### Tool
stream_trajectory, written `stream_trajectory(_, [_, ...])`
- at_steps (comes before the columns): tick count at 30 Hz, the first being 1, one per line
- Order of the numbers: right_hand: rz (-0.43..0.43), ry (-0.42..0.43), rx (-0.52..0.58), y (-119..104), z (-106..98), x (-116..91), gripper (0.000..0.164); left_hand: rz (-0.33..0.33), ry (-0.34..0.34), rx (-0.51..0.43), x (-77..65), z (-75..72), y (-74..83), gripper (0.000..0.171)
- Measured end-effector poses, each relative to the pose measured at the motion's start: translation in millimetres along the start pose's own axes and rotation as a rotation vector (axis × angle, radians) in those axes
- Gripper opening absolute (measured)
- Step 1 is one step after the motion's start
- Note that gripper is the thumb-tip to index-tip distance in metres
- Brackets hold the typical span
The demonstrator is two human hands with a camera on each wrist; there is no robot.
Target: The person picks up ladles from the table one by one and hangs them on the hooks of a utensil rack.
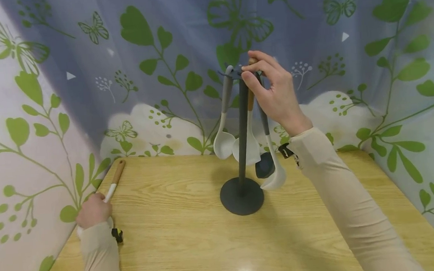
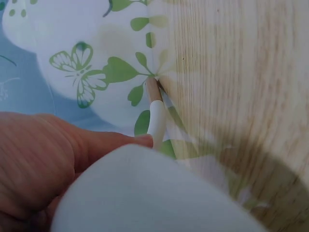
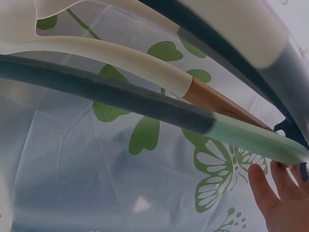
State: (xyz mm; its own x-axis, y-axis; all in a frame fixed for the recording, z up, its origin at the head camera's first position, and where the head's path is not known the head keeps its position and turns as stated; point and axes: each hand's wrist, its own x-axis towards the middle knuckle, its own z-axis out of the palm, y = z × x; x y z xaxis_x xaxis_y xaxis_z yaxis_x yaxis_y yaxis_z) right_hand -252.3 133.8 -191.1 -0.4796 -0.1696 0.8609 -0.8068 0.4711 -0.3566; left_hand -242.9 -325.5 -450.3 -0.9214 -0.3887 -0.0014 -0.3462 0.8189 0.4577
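At the table's left edge my left hand [image 1: 94,211] grips a white kitchen utensil with a wooden handle [image 1: 118,172]. Its smooth white head [image 2: 145,193] fills the lower left wrist view, so its exact kind is unclear. My right hand [image 1: 274,90] is at the top of a dark utensil stand [image 1: 242,129], thumb and fingertips pinching the upper end of a white turner's [image 1: 253,145] wooden handle. Around that turner hang a white spoon [image 1: 224,144], a white ladle [image 1: 275,177] and a black-headed utensil [image 1: 265,165]. In the right wrist view, fingers [image 3: 263,188] reach the hooks.
The stand's round base [image 1: 242,197] rests on the wooden table [image 1: 179,240], right of its middle. Behind and on both sides hangs a leaf-and-butterfly patterned curtain [image 1: 176,11], close to the table edges. A black strap [image 1: 286,150] is on the right wrist.
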Motion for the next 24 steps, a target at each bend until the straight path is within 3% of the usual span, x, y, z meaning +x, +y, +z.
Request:
stream_trajectory(7, [-0.009,0.008,-0.003,0.8,0.1,0.5,0.047,0.001,0.028,-0.018,-0.3,0.0,-1.3,0.042])
stream_trajectory(24, [0.010,0.001,-0.003,0.4,0.1,0.3,0.032,0.002,0.071,-0.045,-0.6,-2.1,7.5,0.045])
